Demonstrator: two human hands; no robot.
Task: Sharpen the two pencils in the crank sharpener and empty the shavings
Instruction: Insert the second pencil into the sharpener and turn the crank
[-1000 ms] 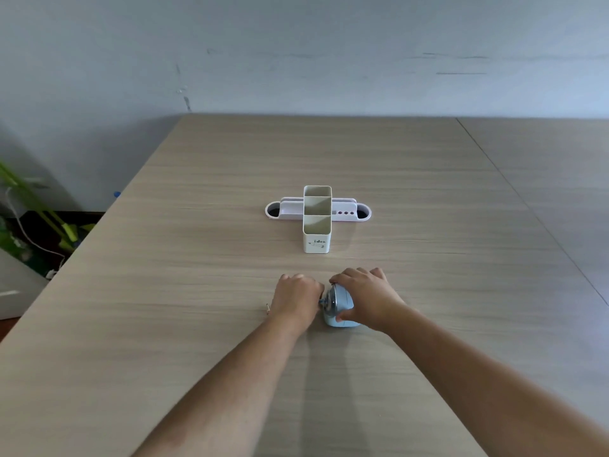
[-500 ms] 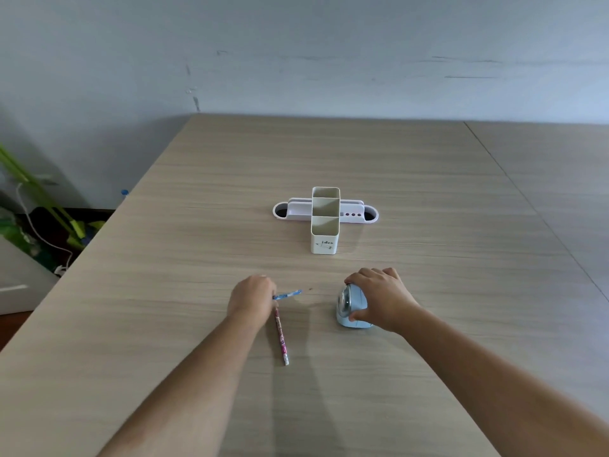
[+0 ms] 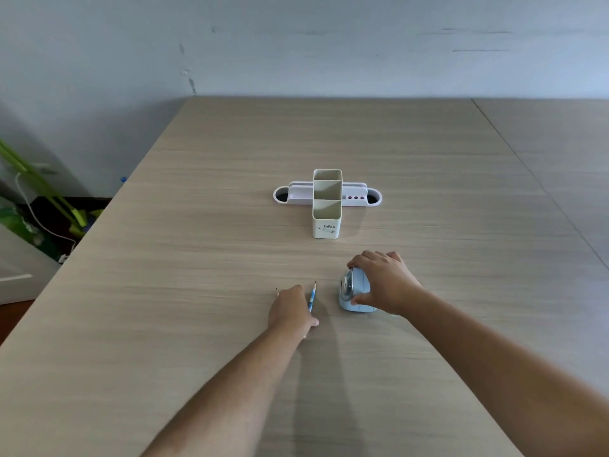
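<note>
A light blue crank sharpener (image 3: 355,291) stands on the wooden table (image 3: 204,291), and my right hand (image 3: 385,285) grips it from the right and top. Just left of it, my left hand (image 3: 291,308) rests low on the table, fingers closed around a blue pencil (image 3: 312,296). Its sharpened tip points away from me and its rear end shows below my thumb. A second pencil's tip (image 3: 277,290) pokes out at the left of my knuckles; the rest of it is hidden under the hand.
A white desk organiser (image 3: 327,222) with square open cups and a low tray stands behind the sharpener at mid-table. The table's left edge drops to a floor with a green plant (image 3: 39,192) and a white cable. A seam runs along the table's right side.
My left hand pulled the blue pencil out of the sharpener, swung left, then came back to the table beside the sharpener. A second pencil came into view. My right hand stayed on the sharpener.
</note>
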